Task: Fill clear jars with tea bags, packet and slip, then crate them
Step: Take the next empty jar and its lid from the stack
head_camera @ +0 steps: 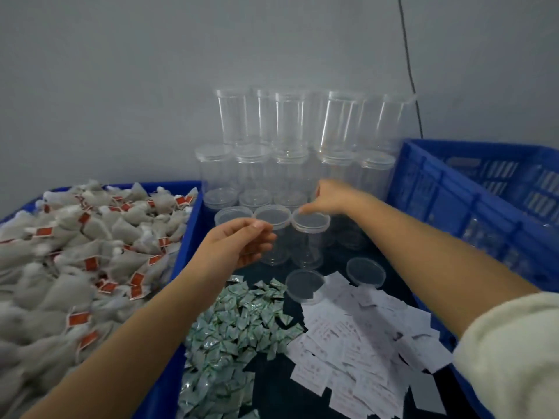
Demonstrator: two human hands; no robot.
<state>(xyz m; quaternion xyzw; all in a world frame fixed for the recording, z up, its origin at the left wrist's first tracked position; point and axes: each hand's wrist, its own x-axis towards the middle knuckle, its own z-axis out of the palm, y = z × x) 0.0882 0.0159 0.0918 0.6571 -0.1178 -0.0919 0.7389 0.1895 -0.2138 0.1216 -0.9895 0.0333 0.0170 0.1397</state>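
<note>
Three clear jars stand side by side in front of me on the dark tabletop. My left hand curls its thumb and fingers round the side of the middle jar, which has no lid. My right hand reaches over the right jar, with its fingertips pinching the far edge of the jar lid; the hand is blurred. The left jar stands open and untouched. Tea bags with red tags fill a blue bin on the left. Green packets and white slips lie in loose piles near me.
Two loose lids lie on the tabletop beside the slips. Several lidded empty jars are stacked in two tiers against the grey wall. A blue slatted crate stands at the right. A black cable runs down the wall.
</note>
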